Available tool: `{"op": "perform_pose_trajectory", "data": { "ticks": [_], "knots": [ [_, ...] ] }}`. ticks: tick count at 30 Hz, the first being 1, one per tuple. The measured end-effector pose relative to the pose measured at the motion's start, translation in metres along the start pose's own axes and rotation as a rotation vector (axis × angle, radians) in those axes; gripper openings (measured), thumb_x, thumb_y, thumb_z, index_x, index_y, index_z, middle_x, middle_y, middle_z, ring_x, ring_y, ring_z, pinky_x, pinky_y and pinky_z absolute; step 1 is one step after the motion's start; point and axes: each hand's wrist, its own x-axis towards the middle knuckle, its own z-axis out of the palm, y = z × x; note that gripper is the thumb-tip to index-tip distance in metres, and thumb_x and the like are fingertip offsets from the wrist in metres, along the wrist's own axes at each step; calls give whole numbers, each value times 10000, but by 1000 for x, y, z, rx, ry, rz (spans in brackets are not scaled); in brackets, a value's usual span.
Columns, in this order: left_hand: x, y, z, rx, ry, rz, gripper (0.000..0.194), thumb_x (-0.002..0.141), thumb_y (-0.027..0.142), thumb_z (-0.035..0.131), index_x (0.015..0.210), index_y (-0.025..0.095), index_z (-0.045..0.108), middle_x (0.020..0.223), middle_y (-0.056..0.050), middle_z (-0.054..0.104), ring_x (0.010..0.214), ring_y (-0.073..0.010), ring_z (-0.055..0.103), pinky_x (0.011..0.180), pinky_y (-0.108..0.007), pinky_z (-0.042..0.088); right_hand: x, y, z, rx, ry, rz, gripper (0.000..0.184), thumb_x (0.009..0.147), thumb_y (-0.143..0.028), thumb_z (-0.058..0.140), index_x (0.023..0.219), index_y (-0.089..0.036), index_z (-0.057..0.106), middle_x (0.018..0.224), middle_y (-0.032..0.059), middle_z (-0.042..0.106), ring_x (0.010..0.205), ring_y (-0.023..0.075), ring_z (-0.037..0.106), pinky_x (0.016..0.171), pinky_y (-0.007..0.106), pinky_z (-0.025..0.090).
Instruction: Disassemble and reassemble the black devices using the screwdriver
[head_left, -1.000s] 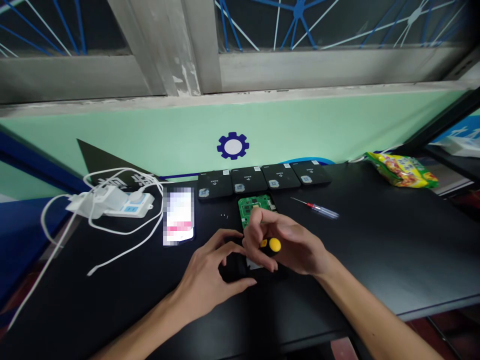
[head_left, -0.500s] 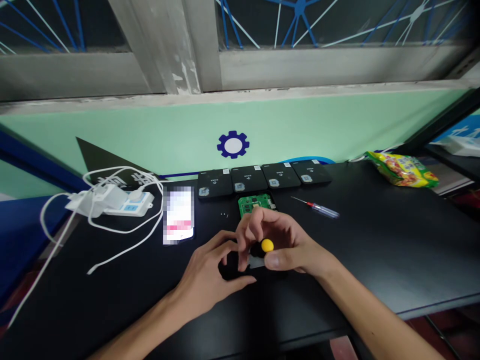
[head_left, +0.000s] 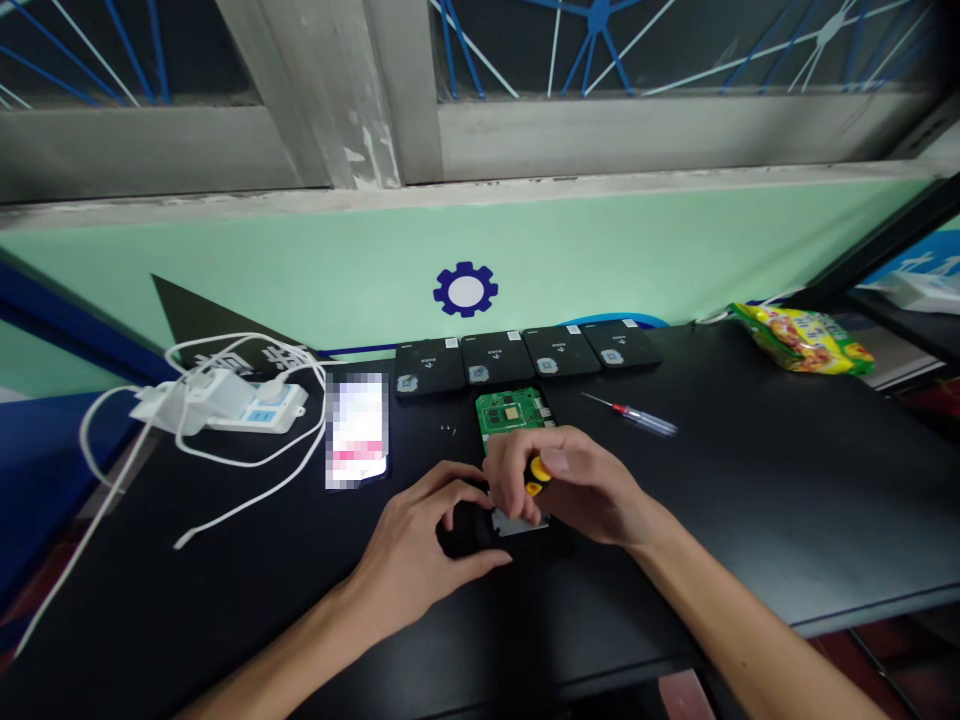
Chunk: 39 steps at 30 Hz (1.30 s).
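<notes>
My left hand (head_left: 420, 550) curls round a small black device (head_left: 469, 530) lying on the black table (head_left: 750, 500), thumb and fingers pressed to its sides. My right hand (head_left: 577, 485) is closed on a yellow-handled screwdriver (head_left: 538, 470) held upright over the device's grey plate (head_left: 517, 520). A green circuit board (head_left: 511, 410) lies just beyond my fingers.
Several black flat units (head_left: 525, 355) line the back of the table. A phone (head_left: 358, 430) lies left of the board. A white power strip with cables (head_left: 225, 405) is at far left. A red-tipped clear screwdriver (head_left: 634, 415) and a yellow-green snack bag (head_left: 802, 340) lie to the right. Tiny screws (head_left: 448, 431) sit near the board.
My right hand has turned about the screwdriver; the yellow handle shifted slightly up and the thumb moved over it. My left hand has stayed on the black device.
</notes>
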Motion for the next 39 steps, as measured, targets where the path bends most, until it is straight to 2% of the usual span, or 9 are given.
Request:
{"op": "perform_pose_trajectory", "data": {
  "ticks": [5, 12, 14, 17, 20, 24, 29, 33, 39],
  "knots": [
    [-1, 1, -1, -11, 25, 3, 396, 803, 338, 1002, 1126, 280, 780, 1265, -26, 727, 749, -151, 621, 697, -315, 560, -2, 1, 0, -44, 24, 5, 176, 971, -325, 827, 1022, -164, 779, 1018, 74, 684, 893, 202, 684, 827, 333, 554],
    [-1, 0, 2, -29, 45, 16, 364, 784, 300, 1019, 1066, 282, 788, 1227, -10, 736, 743, -141, 615, 664, -289, 526, -1, 1, 3, 14, 5, 3, 380, 914, -209, 886, 953, -228, 509, 948, 24, 705, 802, 185, 751, 752, 313, 575],
    [0, 2, 1, -22, 37, 4, 338, 793, 298, 1010, 1054, 285, 797, 1248, -10, 742, 731, -137, 607, 657, -289, 524, -2, 3, 2, 7, 1, 19, 415, 923, -232, 884, 968, -244, 472, 889, 8, 715, 709, 163, 709, 723, 305, 549],
    [-1, 4, 0, -7, 27, -32, 368, 790, 320, 1009, 1097, 287, 809, 1266, -27, 749, 709, -133, 597, 667, -299, 552, -4, 4, 1, 13, 29, 51, 436, 906, -293, 909, 990, -249, 483, 786, -47, 625, 593, 110, 519, 652, 263, 440],
    [-1, 2, 0, -1, 29, -41, 369, 797, 365, 1000, 1114, 288, 825, 1257, -36, 752, 704, -134, 607, 679, -307, 581, -2, 1, 2, 34, 50, 38, 284, 1027, -456, 745, 1064, -212, 605, 717, -56, 507, 587, 126, 379, 666, 289, 408],
    [-2, -3, 2, -13, 17, -28, 361, 817, 383, 988, 1133, 306, 831, 1275, -33, 747, 730, -143, 617, 695, -314, 580, 2, -4, 4, -30, 40, -5, 431, 1123, -417, 499, 954, -127, 770, 770, 44, 570, 672, 183, 475, 716, 339, 451],
    [-1, 1, 0, -31, 15, -35, 351, 806, 319, 1001, 1104, 289, 819, 1210, -27, 738, 762, -153, 633, 716, -316, 568, 0, -1, 0, 3, 0, 15, 285, 1055, -363, 673, 969, -125, 803, 935, 92, 673, 811, 195, 621, 732, 308, 512],
    [-2, 2, 1, -28, 32, -36, 362, 789, 296, 1011, 1085, 278, 804, 1150, -12, 726, 769, -160, 641, 700, -310, 553, -2, 1, 0, -14, 2, 14, 176, 973, -292, 827, 1025, -138, 762, 1024, 70, 676, 846, 173, 713, 806, 310, 561],
    [-3, -3, 3, -36, 33, -37, 364, 783, 311, 1016, 1074, 279, 800, 1203, -9, 733, 762, -157, 642, 686, -310, 539, -1, 2, 2, 4, -7, 22, 355, 914, -226, 891, 974, -216, 541, 984, 42, 714, 859, 200, 762, 800, 342, 593]
  ]
}}
